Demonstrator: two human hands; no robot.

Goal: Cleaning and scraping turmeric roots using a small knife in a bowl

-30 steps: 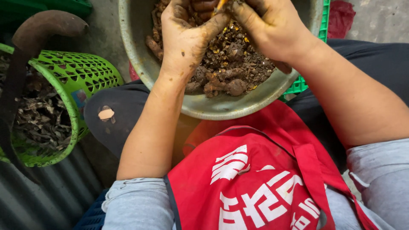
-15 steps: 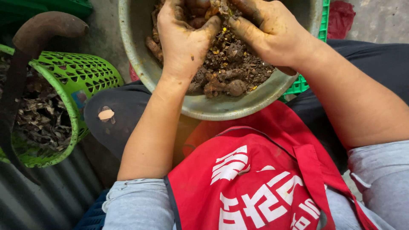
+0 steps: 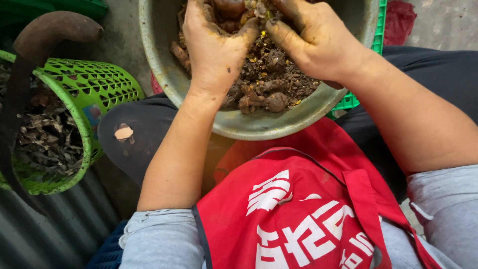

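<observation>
Left hand (image 3: 215, 47) and right hand (image 3: 311, 42), fingers pinched together on knobbly root (image 3: 254, 15) at 12 o'clock over metal bowl (image 3: 259, 127) (soil-caked, likely stiff, brittle, gritty); grip thick middle.

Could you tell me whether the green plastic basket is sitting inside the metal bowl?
No, the green basket stands apart on the ground beside the person's knee, while the metal bowl rests on the lap with both hands in it.
</observation>
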